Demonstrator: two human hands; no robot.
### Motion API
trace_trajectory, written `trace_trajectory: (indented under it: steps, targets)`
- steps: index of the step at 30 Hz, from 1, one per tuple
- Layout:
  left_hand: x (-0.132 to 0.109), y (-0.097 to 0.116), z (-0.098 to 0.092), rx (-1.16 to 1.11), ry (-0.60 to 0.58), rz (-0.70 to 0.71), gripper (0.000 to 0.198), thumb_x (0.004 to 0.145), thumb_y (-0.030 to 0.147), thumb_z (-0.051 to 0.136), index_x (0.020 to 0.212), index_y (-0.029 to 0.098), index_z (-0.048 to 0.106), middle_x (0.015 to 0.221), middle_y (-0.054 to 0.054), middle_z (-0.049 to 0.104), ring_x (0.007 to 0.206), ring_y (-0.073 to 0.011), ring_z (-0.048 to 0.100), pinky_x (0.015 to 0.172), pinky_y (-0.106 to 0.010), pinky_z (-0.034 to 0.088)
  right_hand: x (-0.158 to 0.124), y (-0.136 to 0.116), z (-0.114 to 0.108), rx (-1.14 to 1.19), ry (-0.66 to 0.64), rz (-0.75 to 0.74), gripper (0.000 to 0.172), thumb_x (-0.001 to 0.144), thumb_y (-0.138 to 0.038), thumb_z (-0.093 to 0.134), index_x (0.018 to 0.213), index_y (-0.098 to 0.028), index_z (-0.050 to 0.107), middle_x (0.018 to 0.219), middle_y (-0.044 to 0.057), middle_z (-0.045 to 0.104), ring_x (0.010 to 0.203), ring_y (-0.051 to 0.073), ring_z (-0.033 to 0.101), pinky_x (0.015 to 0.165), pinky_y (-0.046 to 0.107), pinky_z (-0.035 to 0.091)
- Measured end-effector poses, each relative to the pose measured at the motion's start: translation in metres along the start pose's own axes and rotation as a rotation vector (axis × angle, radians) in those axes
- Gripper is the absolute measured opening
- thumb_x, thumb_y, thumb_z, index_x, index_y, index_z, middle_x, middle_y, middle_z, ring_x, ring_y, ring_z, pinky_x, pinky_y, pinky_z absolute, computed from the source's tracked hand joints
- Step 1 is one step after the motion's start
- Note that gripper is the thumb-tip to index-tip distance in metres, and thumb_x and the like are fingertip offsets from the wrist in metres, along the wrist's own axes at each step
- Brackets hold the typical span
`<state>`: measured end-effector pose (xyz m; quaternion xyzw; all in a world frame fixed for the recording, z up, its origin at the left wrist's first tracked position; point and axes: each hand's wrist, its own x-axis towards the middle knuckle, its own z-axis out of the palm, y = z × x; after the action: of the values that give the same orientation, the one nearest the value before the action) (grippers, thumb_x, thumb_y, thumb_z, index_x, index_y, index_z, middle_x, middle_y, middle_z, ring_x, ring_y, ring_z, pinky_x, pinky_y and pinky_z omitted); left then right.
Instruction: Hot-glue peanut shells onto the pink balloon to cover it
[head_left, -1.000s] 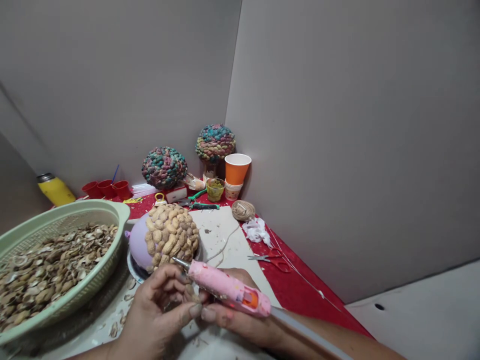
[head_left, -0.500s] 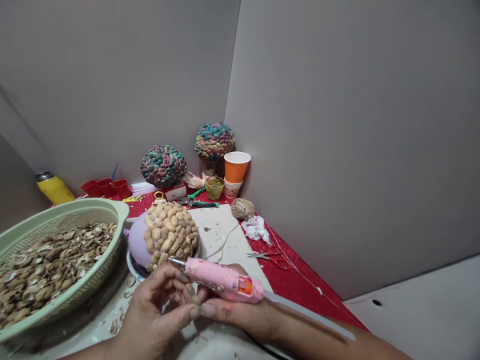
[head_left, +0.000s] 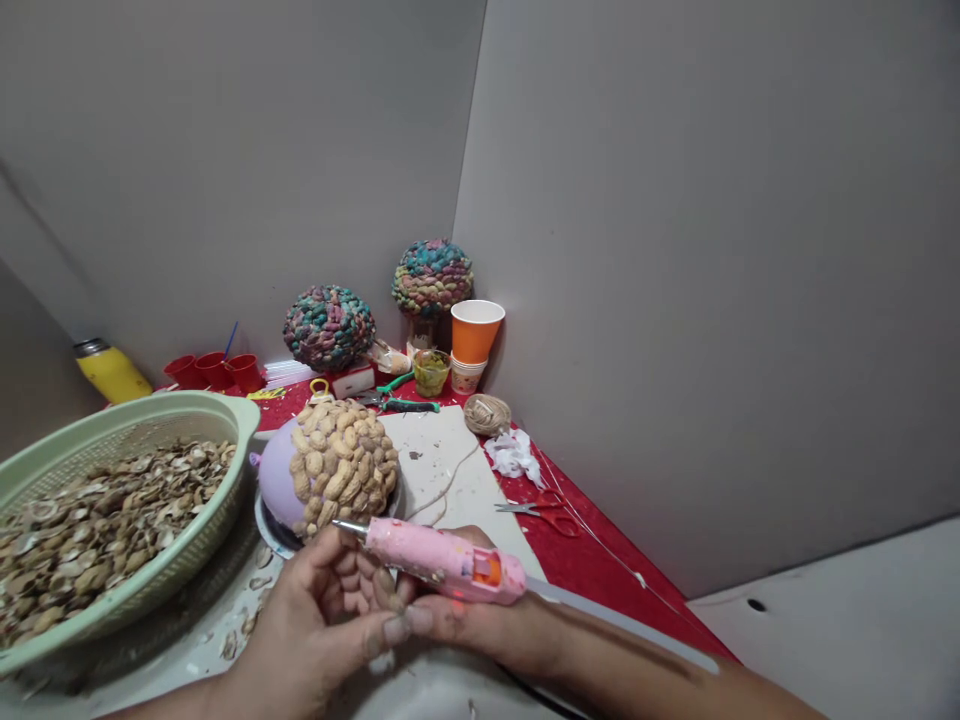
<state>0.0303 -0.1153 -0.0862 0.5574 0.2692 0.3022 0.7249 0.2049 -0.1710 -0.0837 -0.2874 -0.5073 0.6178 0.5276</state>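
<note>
My right hand [head_left: 469, 610] is wrapped round a pink glue gun [head_left: 439, 553], its metal nozzle pointing left and a long pale glue stick [head_left: 622, 625] out of its back. My left hand [head_left: 319, 610] is closed, fingers curled, around a small brownish peanut shell [head_left: 388, 588] that is mostly hidden. The two thumb tips meet below the gun. Just beyond the nozzle sits a lilac balloon [head_left: 279, 480], its right side covered with peanut shells [head_left: 345, 465]; it rests in a round dish [head_left: 268, 530].
A green basket [head_left: 244, 425] of shells stands at left. Behind are two coloured shell-covered balls [head_left: 328, 328], red cups [head_left: 245, 373], a yellow bottle [head_left: 112, 373], pliers [head_left: 409, 405] and orange cups [head_left: 478, 332]. Twine [head_left: 487, 414], crumpled white plastic [head_left: 514, 453] and scissors [head_left: 551, 514] lie at right.
The glue gun has shifted very slightly left. My left fingers have turned a little around the shell, and both thumbs stay together. The balloon has not visibly moved on the table.
</note>
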Motion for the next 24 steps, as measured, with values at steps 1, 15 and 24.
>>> trace_trajectory:
  steps: [1, 15, 24]
  targets:
    - [-0.001, 0.000, 0.000, 0.062, 0.015, 0.030, 0.026, 0.068, 0.020, 0.084, 0.084, 0.018, 0.064, 0.074, 0.001, 0.065, 0.069, -0.0110, 0.060, 0.065, -0.020, 0.051, 0.000, 0.000, -0.001, -0.012, -0.007, 0.015, 0.019, 0.080, -0.033, 0.072, 0.082, -0.015, 0.065, 0.074, -0.001, 0.056, 0.066, 0.010, 0.051, 0.064, 0.020, 0.045]
    - [0.000, 0.005, 0.005, -0.222, 0.073, -0.149, 0.031, 0.067, 0.029, 0.085, 0.086, 0.016, 0.064, 0.069, 0.000, 0.068, 0.059, -0.0108, 0.062, 0.060, -0.022, 0.050, -0.004, -0.002, 0.004, -0.163, 0.325, -0.032, 0.035, 0.076, -0.049, 0.075, 0.076, -0.018, 0.058, 0.069, 0.000, 0.054, 0.061, 0.013, 0.049, 0.058, 0.024, 0.048]
    - [-0.002, 0.004, 0.010, -0.272, 0.116, -0.194, 0.027, 0.063, 0.028, 0.087, 0.075, 0.014, 0.068, 0.063, -0.002, 0.069, 0.057, -0.0111, 0.060, 0.061, -0.023, 0.047, -0.006, 0.020, -0.006, -0.451, 0.189, -0.040, 0.023, 0.084, -0.035, 0.067, 0.080, -0.015, 0.059, 0.071, -0.001, 0.052, 0.061, 0.011, 0.046, 0.055, 0.022, 0.044]
